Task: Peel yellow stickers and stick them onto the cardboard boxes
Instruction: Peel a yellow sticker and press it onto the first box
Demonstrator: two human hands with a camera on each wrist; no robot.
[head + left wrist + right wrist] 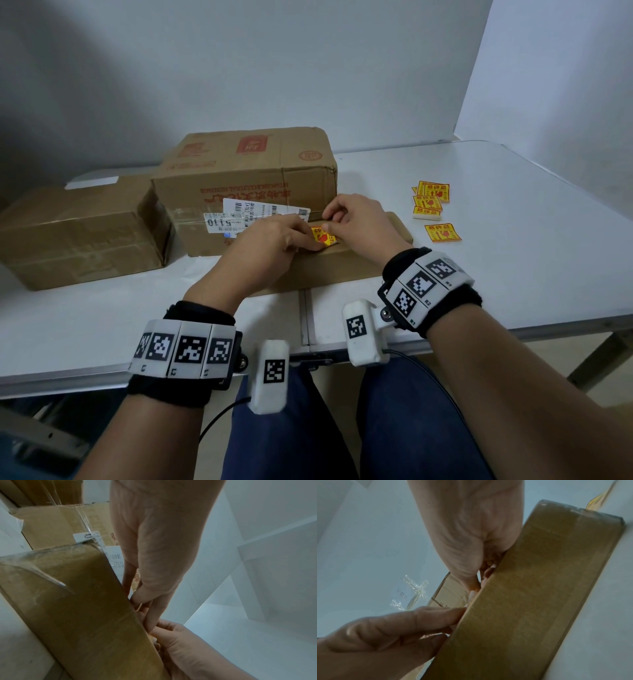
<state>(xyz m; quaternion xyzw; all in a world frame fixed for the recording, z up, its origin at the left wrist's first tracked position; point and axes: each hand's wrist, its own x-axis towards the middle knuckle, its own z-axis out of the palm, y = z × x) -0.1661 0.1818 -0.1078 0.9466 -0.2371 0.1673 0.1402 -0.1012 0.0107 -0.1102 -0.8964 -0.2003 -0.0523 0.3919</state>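
A yellow sticker (pixel 324 237) with red print sits over the top of a low flat cardboard box (pixel 325 270) right in front of me. My left hand (pixel 308 240) covers the sticker's left part and pinches it between thumb and fingers. My right hand (pixel 329 224) has curled fingers, and its thumb and forefinger pinch the sticker's far edge. In the wrist views the flat box (pixel 85 615) (pixel 539 588) hides the sticker, and the fingertips of both hands meet just over the box's edge.
A large printed carton (pixel 246 164) with a white shipping label (pixel 260 214) stands right behind the flat box. Another brown box (pixel 78 236) lies at the left. A pile of yellow stickers (pixel 430 200) and one loose sticker (pixel 442 233) lie on the white table (pixel 513 257) at the right.
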